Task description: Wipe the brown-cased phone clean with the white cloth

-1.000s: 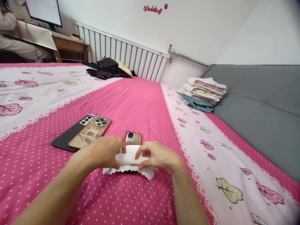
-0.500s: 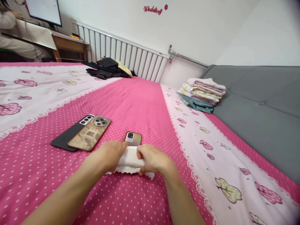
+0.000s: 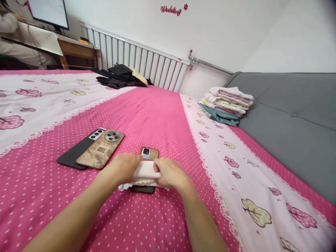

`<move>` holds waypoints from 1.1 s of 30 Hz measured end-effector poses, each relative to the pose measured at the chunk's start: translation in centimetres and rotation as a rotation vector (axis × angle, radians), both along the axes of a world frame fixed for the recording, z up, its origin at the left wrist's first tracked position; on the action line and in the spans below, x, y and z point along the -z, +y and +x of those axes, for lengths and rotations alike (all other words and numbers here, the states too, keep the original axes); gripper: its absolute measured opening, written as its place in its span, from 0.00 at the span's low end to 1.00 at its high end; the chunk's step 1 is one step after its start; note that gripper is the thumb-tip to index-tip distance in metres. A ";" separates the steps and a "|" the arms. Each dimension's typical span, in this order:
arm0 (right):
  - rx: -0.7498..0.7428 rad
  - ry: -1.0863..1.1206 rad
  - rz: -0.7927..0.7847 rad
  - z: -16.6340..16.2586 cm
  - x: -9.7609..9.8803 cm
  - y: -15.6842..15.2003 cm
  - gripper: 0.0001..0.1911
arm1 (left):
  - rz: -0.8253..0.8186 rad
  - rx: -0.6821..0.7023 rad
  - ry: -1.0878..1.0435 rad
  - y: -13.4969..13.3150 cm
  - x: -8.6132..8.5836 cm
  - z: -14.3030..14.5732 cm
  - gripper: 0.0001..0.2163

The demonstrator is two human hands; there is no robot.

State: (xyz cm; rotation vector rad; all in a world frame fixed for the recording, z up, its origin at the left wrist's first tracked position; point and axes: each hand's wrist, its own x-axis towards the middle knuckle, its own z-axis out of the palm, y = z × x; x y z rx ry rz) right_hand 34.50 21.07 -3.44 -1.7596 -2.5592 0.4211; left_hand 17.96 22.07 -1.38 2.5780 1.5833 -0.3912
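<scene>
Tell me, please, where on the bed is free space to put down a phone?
Free: pink sheet between the two phones and folded towels, and beside the right hand. Crowded: around both hands, the left hand included, where the cloth covers the gold phone.

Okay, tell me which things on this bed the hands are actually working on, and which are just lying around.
In hand:
left hand
right hand
white cloth, pressed by both hands
gold phone, lying under the cloth

Lying about:
brown phone, overlapping a black phone
folded towels
dark clothes near the radiator
</scene>
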 end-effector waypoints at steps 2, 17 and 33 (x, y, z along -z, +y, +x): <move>0.013 0.000 0.019 -0.1 0.0 0.0 0.13 | 0.036 -0.005 -0.004 0.3 0.3 -0.1 0.17; 0.229 0.292 0.470 0.1 4.3 3.8 0.15 | 0.458 -0.110 -0.366 3.9 4.3 -0.3 0.10; 0.060 0.340 0.292 2.3 5.0 4.8 0.19 | 0.249 0.102 -0.621 5.7 6.0 -2.3 0.26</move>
